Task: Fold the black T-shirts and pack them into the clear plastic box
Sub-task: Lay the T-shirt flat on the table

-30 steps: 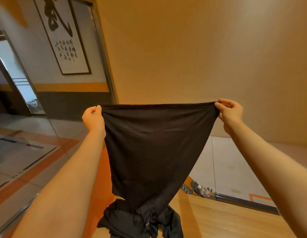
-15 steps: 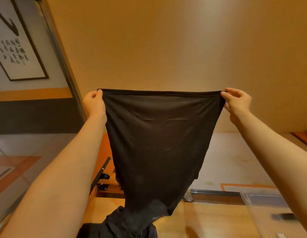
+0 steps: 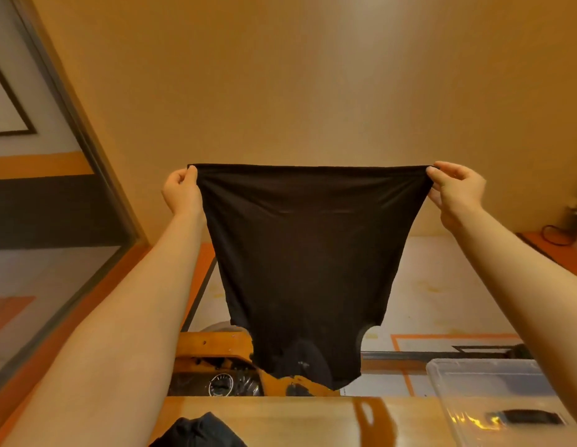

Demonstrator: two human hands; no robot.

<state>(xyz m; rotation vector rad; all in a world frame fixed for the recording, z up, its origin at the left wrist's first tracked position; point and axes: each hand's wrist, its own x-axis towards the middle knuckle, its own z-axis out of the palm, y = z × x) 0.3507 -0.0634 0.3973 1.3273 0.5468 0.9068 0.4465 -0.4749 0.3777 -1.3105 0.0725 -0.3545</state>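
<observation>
- Black T-shirt (image 3: pixel 308 262) hangs stretched in the air above the wooden bench (image 3: pixel 297 421), clear of its top.
- Left hand (image 3: pixel 180 191) and right hand (image 3: pixel 456 191), wide apart, each pinch a top corner.
- Clear plastic box (image 3: pixel 493 379) sits at the bench's right edge; a black garment heap (image 3: pixel 200 432) lies at its near edge.
- Tan wall (image 3: pixel 297 91) behind; pale floor with orange lines (image 3: pixel 442 285) below.
</observation>
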